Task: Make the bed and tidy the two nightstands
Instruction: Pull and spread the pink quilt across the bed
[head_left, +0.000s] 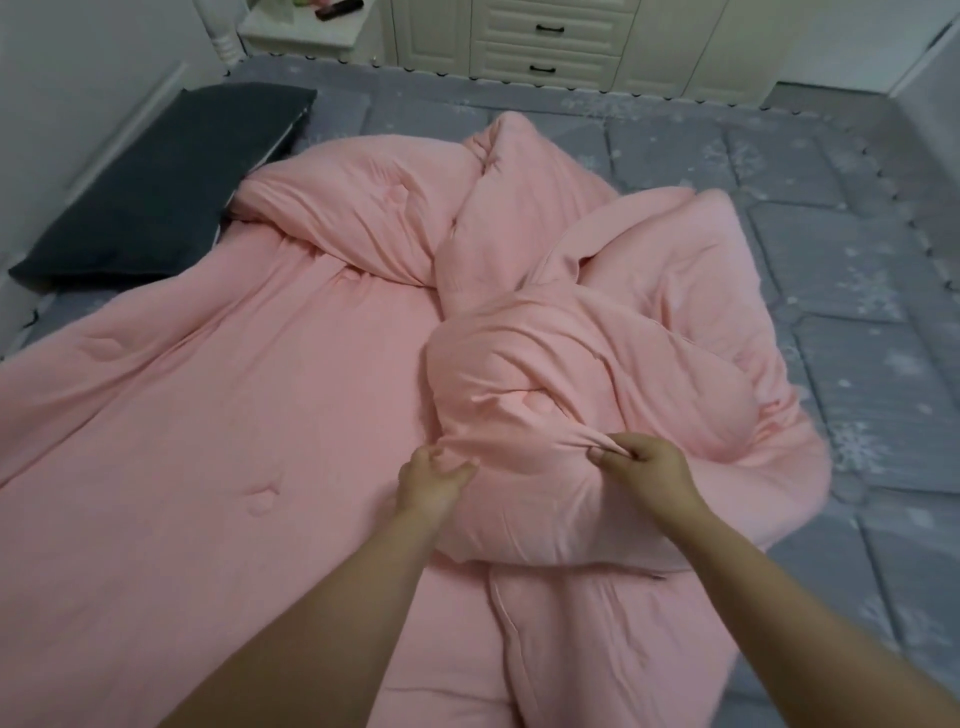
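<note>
Bed (779, 171): grey quilted mattress cover showing far and right; unmade.
Pink duvet (218, 395): flat at left, twisted in a heap at centre-right; spreading judged barely begun.
Dark pillow (156, 192): far left, askew.
Nightstand (306, 36): far left, small items on its surface; untouched.
Left hand (431, 480): grip grasping duvet fabric.
Right hand (647, 467): grip pinching a duvet fold.

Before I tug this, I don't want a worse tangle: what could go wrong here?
1. Both hands, left hand and right hand, pinch only small bits of the pink comforter; the fabric may slip out.
2. The comforter is twisted mid-bed; pulling could tighten the knot.
3. Its far edge touches the dark pillow, which might get dragged.
</note>
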